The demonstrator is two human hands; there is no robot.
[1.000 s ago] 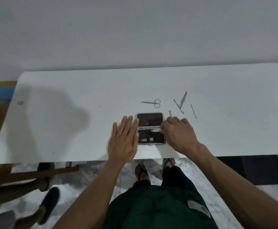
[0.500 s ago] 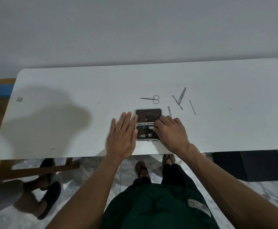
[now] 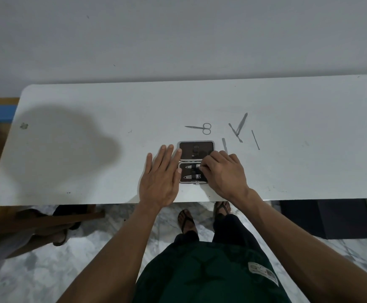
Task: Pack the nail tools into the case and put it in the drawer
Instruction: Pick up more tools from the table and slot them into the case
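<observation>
A small dark case (image 3: 196,150) lies open near the front edge of the white table (image 3: 90,149). Two nail clippers sit in its near half, an upper clipper (image 3: 191,166) and a lower clipper (image 3: 192,176). My left hand (image 3: 161,176) lies flat with straight fingers against the case's left side. My right hand (image 3: 223,171) has curled fingers pinching the right end of the upper clipper. Loose on the table behind the case are small scissors (image 3: 201,127), a flat file (image 3: 224,145), two crossed tools (image 3: 238,127) and a thin stick (image 3: 255,139).
A white wall rises behind the table. A wooden bench (image 3: 47,219) and another person's feet (image 3: 62,235) are at lower left on the marble floor. A dark cabinet (image 3: 326,217) stands under the table's right end. My sandalled feet (image 3: 187,219) are below the table edge.
My right hand has slid the upper clipper into the case's near half and shifted a little right. My left hand has stayed flat beside the case. The camera tilted slightly.
</observation>
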